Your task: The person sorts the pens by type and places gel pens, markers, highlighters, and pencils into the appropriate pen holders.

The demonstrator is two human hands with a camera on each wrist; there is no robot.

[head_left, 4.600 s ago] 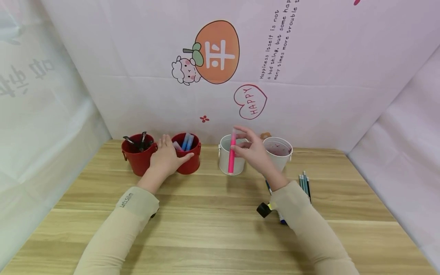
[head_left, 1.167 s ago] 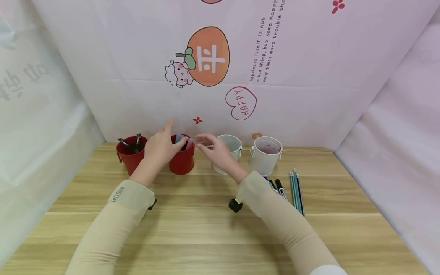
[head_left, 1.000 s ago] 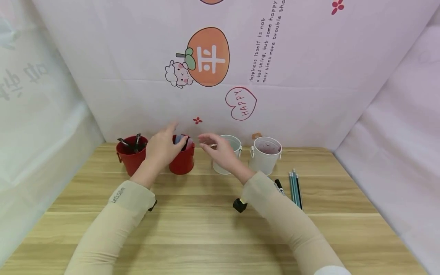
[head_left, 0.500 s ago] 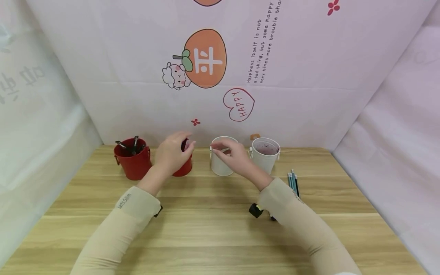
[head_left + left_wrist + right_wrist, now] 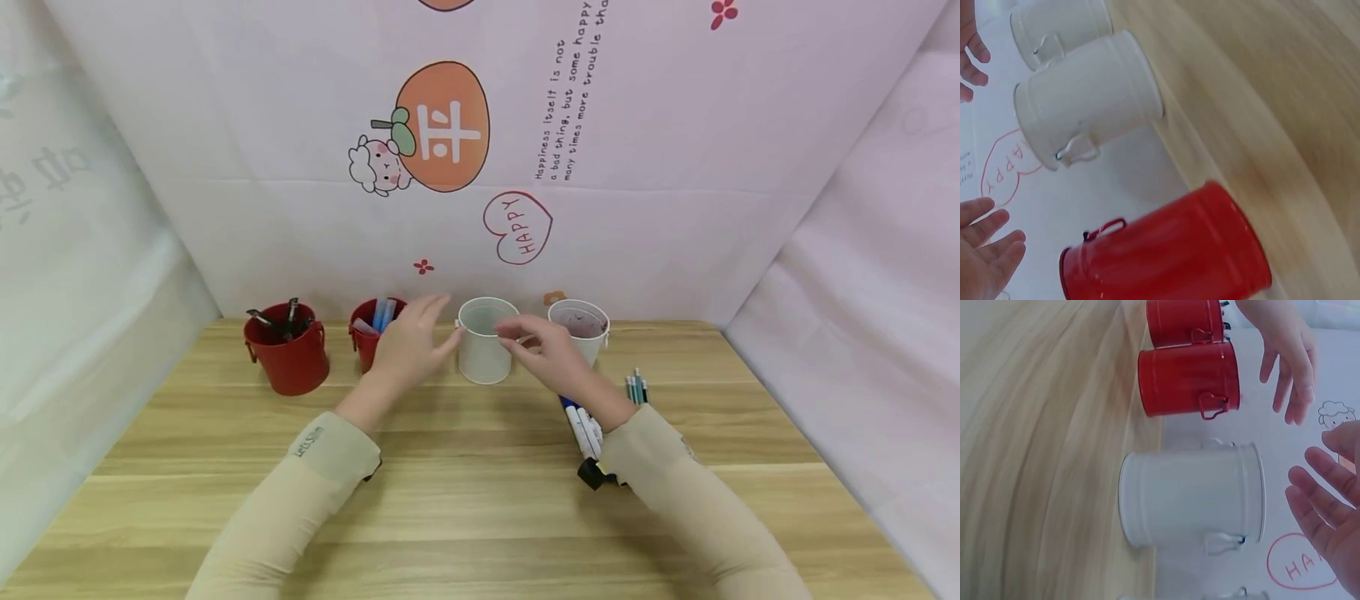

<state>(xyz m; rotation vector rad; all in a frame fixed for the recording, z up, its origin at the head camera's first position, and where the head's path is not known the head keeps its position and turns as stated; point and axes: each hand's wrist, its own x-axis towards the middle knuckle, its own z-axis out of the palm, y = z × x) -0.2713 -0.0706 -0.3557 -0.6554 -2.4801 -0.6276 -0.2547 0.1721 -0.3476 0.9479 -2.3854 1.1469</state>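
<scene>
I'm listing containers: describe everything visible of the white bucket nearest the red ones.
The white bucket is round and smooth, like painted metal, with raised bands and two loop handles. It stands upright on the table between a red bucket and another white one. No contents show. Neither left hand nor right hand seems to touch it.

Four buckets (image 5: 483,360) stand in a row, markers (image 5: 579,431) before the rightmost.
</scene>
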